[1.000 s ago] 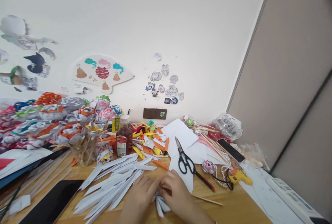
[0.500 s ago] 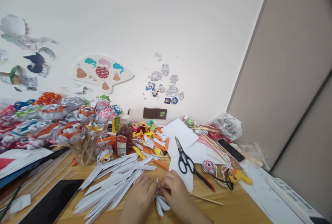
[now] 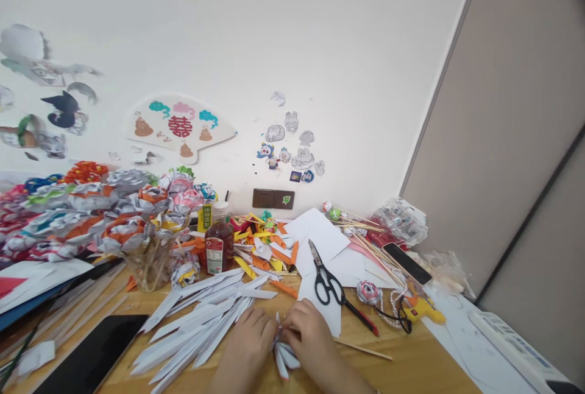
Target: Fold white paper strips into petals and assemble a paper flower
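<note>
Folded paper (image 3: 285,358) is pinched in right hand (image 3: 305,332), left hand (image 3: 253,334) alongside with grip unclear, bare tabletop (image 3: 411,366) rightward.

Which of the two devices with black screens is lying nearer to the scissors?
The right-hand device, behind the yellow glue gun; the left-hand device lies beyond the paper strips.

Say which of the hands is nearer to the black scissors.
Right. The right hand is just on the near side of the black scissors, by their handle loops; the left hand is farther off to the left, beside the white paper strips.
</note>
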A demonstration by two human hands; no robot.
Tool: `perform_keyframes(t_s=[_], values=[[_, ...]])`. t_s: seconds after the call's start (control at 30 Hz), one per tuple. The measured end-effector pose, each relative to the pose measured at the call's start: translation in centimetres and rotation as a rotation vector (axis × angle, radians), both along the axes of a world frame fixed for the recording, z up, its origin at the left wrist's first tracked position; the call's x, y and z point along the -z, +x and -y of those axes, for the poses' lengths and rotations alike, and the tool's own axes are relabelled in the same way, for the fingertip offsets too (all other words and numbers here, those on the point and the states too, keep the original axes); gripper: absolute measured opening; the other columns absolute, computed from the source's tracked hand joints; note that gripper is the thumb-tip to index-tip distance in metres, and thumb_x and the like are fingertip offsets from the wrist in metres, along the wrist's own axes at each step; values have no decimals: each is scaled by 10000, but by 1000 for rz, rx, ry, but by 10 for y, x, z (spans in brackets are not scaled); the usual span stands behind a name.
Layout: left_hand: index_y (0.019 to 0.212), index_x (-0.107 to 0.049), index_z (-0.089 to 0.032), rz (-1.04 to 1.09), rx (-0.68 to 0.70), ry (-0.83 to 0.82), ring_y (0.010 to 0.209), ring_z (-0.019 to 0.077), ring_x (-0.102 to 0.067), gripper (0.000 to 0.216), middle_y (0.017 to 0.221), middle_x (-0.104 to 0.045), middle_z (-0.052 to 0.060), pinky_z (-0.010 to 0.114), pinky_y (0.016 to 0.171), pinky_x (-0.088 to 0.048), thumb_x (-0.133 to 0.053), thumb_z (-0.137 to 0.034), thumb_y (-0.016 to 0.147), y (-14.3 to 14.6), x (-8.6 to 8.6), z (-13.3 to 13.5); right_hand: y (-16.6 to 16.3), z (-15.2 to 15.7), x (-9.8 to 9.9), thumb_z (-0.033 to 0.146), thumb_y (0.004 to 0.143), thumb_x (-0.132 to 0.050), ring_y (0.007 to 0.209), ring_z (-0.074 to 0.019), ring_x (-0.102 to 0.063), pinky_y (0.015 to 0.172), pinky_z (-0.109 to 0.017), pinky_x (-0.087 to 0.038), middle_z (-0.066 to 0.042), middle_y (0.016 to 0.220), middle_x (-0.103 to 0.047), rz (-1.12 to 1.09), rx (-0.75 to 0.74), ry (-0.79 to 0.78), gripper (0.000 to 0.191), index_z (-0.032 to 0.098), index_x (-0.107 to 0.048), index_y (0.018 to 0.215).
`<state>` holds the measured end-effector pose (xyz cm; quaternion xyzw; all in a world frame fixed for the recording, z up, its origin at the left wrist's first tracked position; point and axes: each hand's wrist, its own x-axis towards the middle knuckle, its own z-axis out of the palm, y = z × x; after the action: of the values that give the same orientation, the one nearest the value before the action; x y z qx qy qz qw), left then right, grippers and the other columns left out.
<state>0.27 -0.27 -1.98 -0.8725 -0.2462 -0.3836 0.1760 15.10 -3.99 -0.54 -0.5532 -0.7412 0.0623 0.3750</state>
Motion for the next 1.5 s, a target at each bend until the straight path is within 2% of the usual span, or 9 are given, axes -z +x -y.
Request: perform_keyframes(t_s=[0.23,0.53,0.83,1.03,1.1,1.17,1.3,1.4,1.5], values=[[655,-511,-184,-71,-38,-55,580,174,-513,308,611,-579,12,299,576,-369,-324,-60,866,-1,1,1,1,-1,5,22,666,-655,707,-161,-504,612,-246,-371,4,688,-579,105,6,108,183,172,-555,632],[659,-527,-183,-133,-92,-165,618,185,-544,246,652,-604,14,305,585,-387,-400,-47,819,-2,7,-3,3,-11,18,113,764,-592,591,-158,-421,525,-283,-264,-3,605,-520,517,46,504,172,167,-525,615],[651,-557,-176,-169,-132,-218,639,200,-565,233,664,-622,19,322,606,-392,-440,-38,798,-1,16,-7,3,-14,19,153,815,-563,588,-157,-423,523,-286,-259,-1,594,-512,559,22,524,209,159,-521,610],[666,-609,-184,-197,-205,-357,676,227,-601,173,671,-657,31,325,622,-384,-519,-141,807,-4,5,-5,5,-14,20,131,740,-644,597,-159,-451,529,-279,-288,-2,605,-552,504,28,447,164,160,-554,606],[669,-619,-186,-175,-226,-432,673,221,-607,161,680,-661,38,314,625,-389,-544,-219,807,-4,-4,0,5,-11,18,117,701,-680,635,-157,-478,552,-266,-318,2,643,-577,401,30,324,144,164,-571,620],[706,-631,-192,-144,-231,-604,709,223,-609,129,727,-668,41,298,627,-394,-583,-291,775,-5,-15,5,6,-7,14,106,681,-698,701,-156,-505,594,-247,-349,5,697,-596,282,24,169,127,172,-594,651],[827,-635,-218,-146,-182,-845,790,227,-594,163,832,-670,33,283,670,-392,-645,-277,676,-6,-34,14,5,-1,7,98,699,-677,767,-144,-526,658,-220,-373,14,738,-610,108,-23,-32,108,198,-636,701],[862,-619,-220,-109,-135,-897,802,213,-578,181,864,-660,33,271,683,-389,-619,-256,685,-6,-38,14,4,-1,5,103,718,-652,775,-141,-532,686,-220,-378,9,743,-617,39,-33,-97,94,197,-650,714],[852,-612,-225,-109,-50,-881,807,201,-565,154,862,-654,25,260,689,-386,-604,-265,703,-6,-35,11,3,-3,7,113,735,-630,770,-144,-535,687,-226,-379,1,733,-621,23,-16,-117,89,191,-654,700]])
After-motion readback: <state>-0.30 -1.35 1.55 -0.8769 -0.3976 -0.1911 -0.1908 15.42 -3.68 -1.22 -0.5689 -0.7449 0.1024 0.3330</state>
